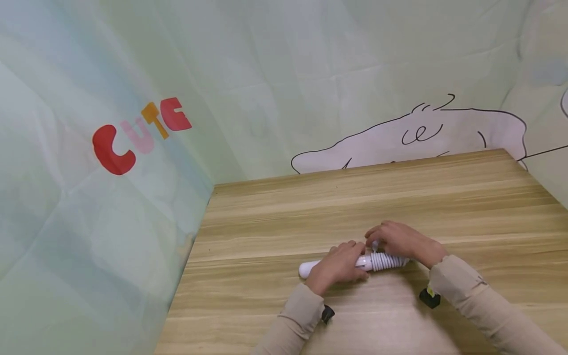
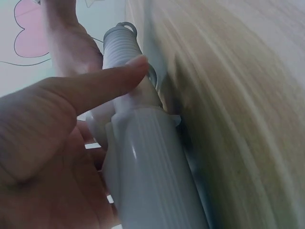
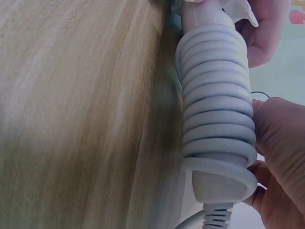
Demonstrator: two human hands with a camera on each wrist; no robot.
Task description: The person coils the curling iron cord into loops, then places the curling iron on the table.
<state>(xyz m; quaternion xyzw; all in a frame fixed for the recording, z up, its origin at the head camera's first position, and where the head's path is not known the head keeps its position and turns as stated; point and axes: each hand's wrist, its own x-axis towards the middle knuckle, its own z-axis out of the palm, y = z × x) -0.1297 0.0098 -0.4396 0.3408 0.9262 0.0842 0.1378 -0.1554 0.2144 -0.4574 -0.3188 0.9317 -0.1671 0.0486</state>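
Note:
A white curling iron [image 1: 308,269] lies on the table, its rounded end to the left. White cord [image 3: 217,95] is wound in several close loops round its handle, and a ribbed cord sleeve [image 3: 218,215] sticks out of the handle's end. My left hand [image 1: 339,264] grips the middle of the iron, thumb on the near side and fingers behind. At the far side of the wound cord, my right hand [image 1: 401,241] bends its fingers down over a small pale piece [image 1: 375,245] by the loops. The coils partly hide the right fingers in the right wrist view.
The wood-grain table [image 1: 266,217] spreads out around both hands. Behind it and to the left hang pale green printed cloths [image 1: 266,74] with coloured letters and a line drawing. A black wrist camera [image 1: 429,298] hangs below the right sleeve, another [image 1: 327,314] at the left.

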